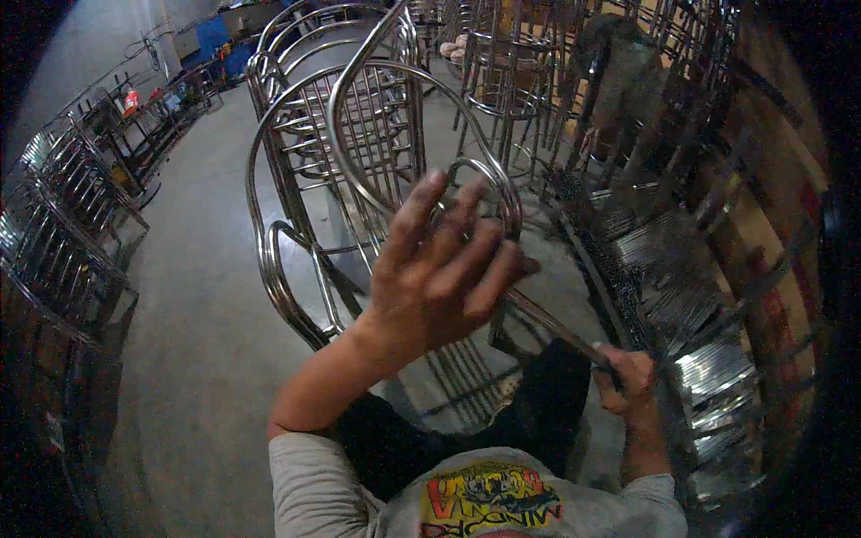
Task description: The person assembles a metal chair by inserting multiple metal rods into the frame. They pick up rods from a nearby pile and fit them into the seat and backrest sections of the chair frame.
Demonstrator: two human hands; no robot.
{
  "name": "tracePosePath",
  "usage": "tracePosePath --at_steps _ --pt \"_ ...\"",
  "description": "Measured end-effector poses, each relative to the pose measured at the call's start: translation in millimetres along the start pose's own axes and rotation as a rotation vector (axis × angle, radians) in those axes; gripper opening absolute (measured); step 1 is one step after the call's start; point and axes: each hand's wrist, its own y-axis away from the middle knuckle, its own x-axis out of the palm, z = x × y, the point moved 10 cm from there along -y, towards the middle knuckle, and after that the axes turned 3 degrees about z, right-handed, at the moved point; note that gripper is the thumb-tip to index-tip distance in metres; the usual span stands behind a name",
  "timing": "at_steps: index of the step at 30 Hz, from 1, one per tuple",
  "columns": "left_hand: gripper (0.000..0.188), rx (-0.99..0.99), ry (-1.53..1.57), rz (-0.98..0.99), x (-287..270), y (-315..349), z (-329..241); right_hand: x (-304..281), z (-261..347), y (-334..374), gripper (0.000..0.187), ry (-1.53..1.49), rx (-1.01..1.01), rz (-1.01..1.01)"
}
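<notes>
My right hand (625, 377) is closed around the end of a bent shiny metal tube (549, 320). This tube runs up and left behind my left hand, then seems to continue into a tall curve in front of the chair frame. My left hand (448, 264) is raised with its back showing and its fingers loosely apart, blurred by motion; it overlaps the tube, and I cannot tell whether it touches it. A chair frame of polished tubes (260, 211), with curved armrests and a slatted back, stands just beyond my hands. Lower seat slats (462, 377) show between my legs.
More shiny chair frames (67, 211) line the left. Tall round stool-like frames (507, 99) stand at the back right. Bundles of metal tubes (677, 260) lie along my right, beside cardboard (771, 296). A person in dark clothing (623, 90) appears behind them. A cluttered bench (148, 125) is far left.
</notes>
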Motion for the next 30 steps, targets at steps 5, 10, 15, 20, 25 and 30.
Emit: tracePosePath --at_steps 5,10,15,20,25,30 --pt "0.019 -0.152 -0.139 -0.032 0.1 -29.9 70.1 -83.7 8.1 -30.7 0.050 -0.586 -0.179 -0.470" --pt "0.030 -0.411 0.214 -0.494 -63.8 -82.0 184.5 -120.2 19.7 -90.3 0.064 -0.711 -0.363 -0.459" --pt "0.047 -0.937 1.024 -0.200 -5.2 -35.8 238.1 -75.3 15.6 -100.9 0.064 0.655 -0.019 -0.482" --pt "0.059 -1.234 0.951 0.072 125.0 98.5 215.8 112.6 -58.4 -43.5 0.045 -0.002 0.372 0.750" --pt "0.056 -1.335 0.595 -0.045 215.7 226.0 203.5 222.4 -20.0 38.3 0.026 -1.447 0.925 0.915" --pt "0.038 -1.351 0.425 0.394 294.0 277.1 190.6 244.0 -23.2 25.0 0.021 -1.609 1.003 0.594"
